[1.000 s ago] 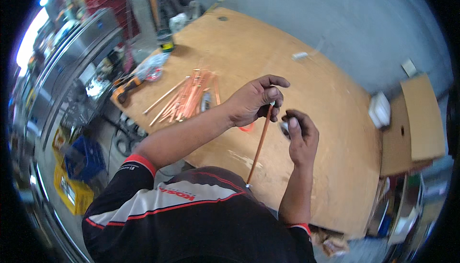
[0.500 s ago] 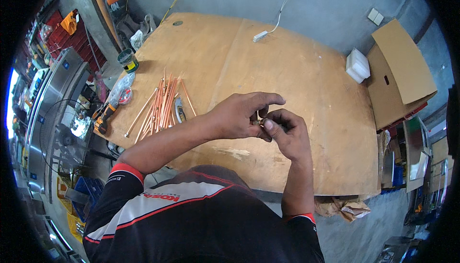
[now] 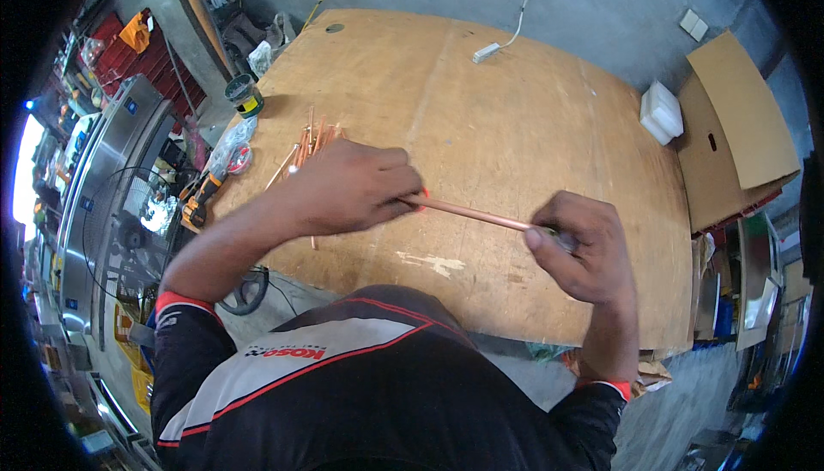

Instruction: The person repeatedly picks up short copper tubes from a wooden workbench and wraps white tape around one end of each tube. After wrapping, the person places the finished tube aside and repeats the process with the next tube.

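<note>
1 copper rod (image 3: 472, 213) up above counter (image 3: 532, 136): left hand (image 3: 365, 186) curled tight round left end, right hand (image 3: 584, 248) pinching right end, wide grip likely steadying it. Greyish bit (image 3: 565, 243) in right palm, too hidden to name. More rods (image 3: 318, 138) bunched beyond left hand.

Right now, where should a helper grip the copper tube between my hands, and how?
Probably pinch the copper tube at its bare middle, from above: that straight, slim stretch lies uncovered, while your left hand and right hand take up either side of it.
</note>
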`<state>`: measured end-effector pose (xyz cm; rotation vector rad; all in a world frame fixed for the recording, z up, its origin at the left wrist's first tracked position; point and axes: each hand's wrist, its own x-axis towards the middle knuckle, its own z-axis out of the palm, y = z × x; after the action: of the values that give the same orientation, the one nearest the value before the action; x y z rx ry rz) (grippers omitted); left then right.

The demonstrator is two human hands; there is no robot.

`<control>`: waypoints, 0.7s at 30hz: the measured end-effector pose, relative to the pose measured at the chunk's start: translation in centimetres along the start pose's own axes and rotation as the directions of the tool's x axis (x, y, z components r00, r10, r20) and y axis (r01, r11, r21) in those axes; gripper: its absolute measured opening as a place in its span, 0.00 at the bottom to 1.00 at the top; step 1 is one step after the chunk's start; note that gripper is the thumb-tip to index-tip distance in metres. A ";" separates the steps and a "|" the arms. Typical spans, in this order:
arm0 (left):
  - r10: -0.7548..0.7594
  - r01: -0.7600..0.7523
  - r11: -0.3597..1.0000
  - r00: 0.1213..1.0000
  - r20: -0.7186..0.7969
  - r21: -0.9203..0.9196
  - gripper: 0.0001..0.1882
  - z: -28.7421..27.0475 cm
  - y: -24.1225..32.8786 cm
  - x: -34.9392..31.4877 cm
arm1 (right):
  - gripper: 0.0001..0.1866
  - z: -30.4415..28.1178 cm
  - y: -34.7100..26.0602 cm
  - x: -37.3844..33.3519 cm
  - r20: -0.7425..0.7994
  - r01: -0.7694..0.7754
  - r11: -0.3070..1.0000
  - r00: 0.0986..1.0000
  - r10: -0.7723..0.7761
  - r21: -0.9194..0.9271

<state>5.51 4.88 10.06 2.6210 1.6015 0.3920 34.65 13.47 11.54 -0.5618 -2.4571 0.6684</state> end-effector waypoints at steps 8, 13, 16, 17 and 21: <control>0.086 -0.102 0.925 0.995 0.060 0.366 0.18 -9.3 -4.0 -5.4 | 0.13 -2.7 0.2 -3.4 0.223 0.264 0.788 0.961 -0.165 -0.556; 0.174 -0.214 0.886 0.976 0.133 0.411 0.19 -13.5 0.9 -7.9 | 0.17 -4.8 1.0 -4.2 0.204 0.355 0.672 0.933 -0.296 -0.650; 0.235 -0.268 0.879 0.963 0.130 0.394 0.20 -14.7 2.0 -8.2 | 0.21 -5.7 1.1 -5.8 0.192 0.394 0.617 0.909 -0.369 -0.681; 0.241 -0.272 0.883 0.962 0.128 0.382 0.20 -14.7 2.2 -8.5 | 0.21 -5.8 1.4 -5.9 0.191 0.408 0.620 0.902 -0.386 -0.670; 0.243 -0.263 0.904 0.965 0.101 0.337 0.21 -14.1 1.8 -9.4 | 0.21 -5.5 2.1 -5.6 0.180 0.425 0.630 0.892 -0.416 -0.650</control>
<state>-0.39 -5.53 22.18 3.0856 1.4280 0.0382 42.72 14.14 12.36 -0.1939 -2.6621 -0.4601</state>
